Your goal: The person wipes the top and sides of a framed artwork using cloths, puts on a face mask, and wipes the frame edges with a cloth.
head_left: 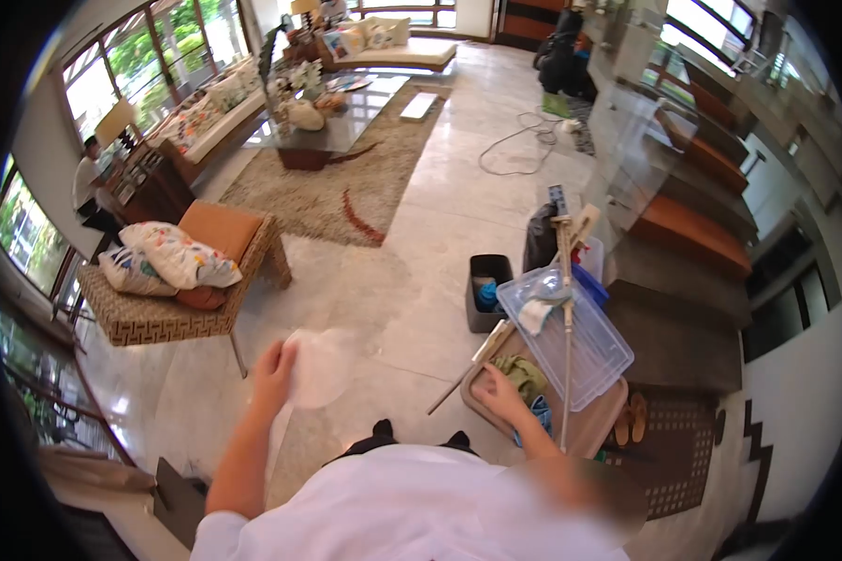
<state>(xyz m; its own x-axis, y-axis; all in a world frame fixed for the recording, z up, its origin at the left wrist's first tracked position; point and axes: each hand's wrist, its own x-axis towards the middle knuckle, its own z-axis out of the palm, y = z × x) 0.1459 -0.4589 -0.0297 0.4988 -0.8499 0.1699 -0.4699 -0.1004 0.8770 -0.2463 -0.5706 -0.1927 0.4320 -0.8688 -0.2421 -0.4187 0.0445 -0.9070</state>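
Observation:
A thin, whitish, rounded sheet hangs from my left hand, pinched at its left edge; whether it is cloth or plastic I cannot tell. My right hand reaches over the left side of a brown tray, fingers apart, right beside a crumpled green cloth. Under the right wrist shows a blue patterned cloth. A clear plastic lid lies across the tray's far side, with a white and blue cloth on it.
A long pole leans over the lid. Behind the tray stands a black bin with blue items. Stairs rise at right, near brown slippers. Left is a woven bench with pillows; a person stands beyond. A cord lies ahead.

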